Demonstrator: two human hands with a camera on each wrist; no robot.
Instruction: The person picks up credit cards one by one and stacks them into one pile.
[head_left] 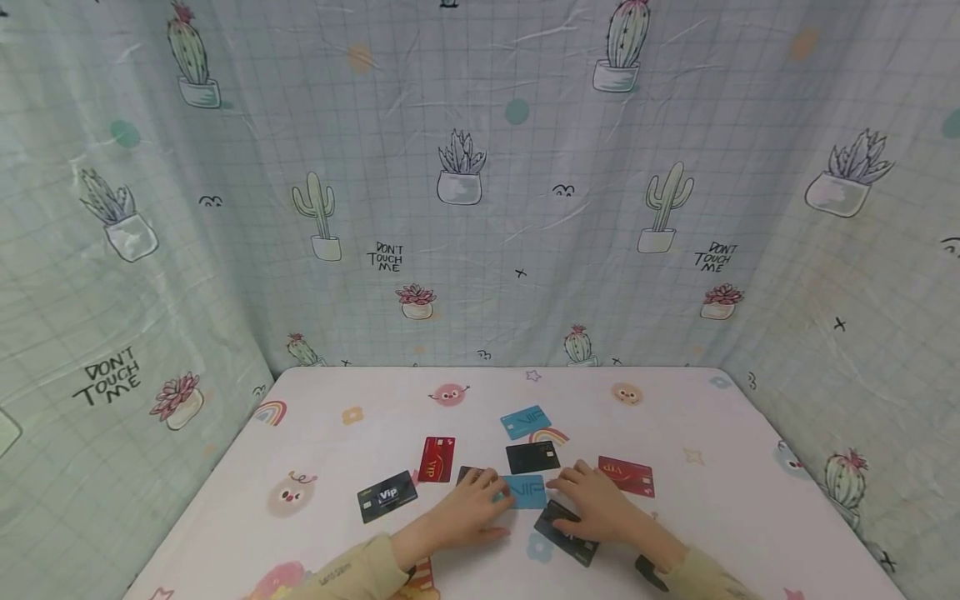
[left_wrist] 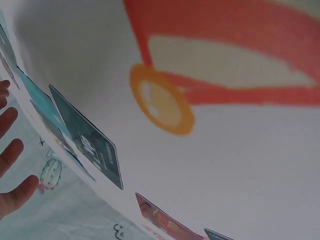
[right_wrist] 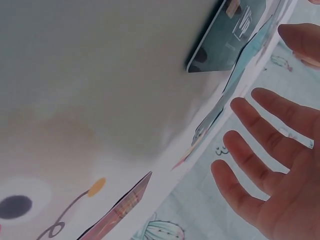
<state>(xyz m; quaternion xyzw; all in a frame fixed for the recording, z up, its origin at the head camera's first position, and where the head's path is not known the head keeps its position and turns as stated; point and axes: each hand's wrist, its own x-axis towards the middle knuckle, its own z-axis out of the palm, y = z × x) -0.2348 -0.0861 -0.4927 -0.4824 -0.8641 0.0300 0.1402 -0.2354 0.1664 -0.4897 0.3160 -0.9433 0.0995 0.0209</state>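
Note:
Several plastic cards lie flat on the table. Over the left end of a light blue VIP card (head_left: 528, 492) are the fingertips of my left hand (head_left: 467, 510). That hand also partly covers a dark card (head_left: 467, 472). My right hand (head_left: 602, 505) is spread over a black card (head_left: 564, 537), hiding part of it, and its index finger reaches the blue card's right edge. Both hands have loosely extended fingers, visible in the wrist views as spread fingers (left_wrist: 11, 157) and fingers (right_wrist: 265, 140). Whether the fingertips touch the cards cannot be made out.
Around the hands lie a black-and-white Vip card (head_left: 387, 497), a red card (head_left: 437, 459), another blue card (head_left: 525, 422), a black card (head_left: 533, 457) and a red card (head_left: 630, 477). A patterned cloth (head_left: 517, 225) hangs behind and beside the white printed table (head_left: 337, 450).

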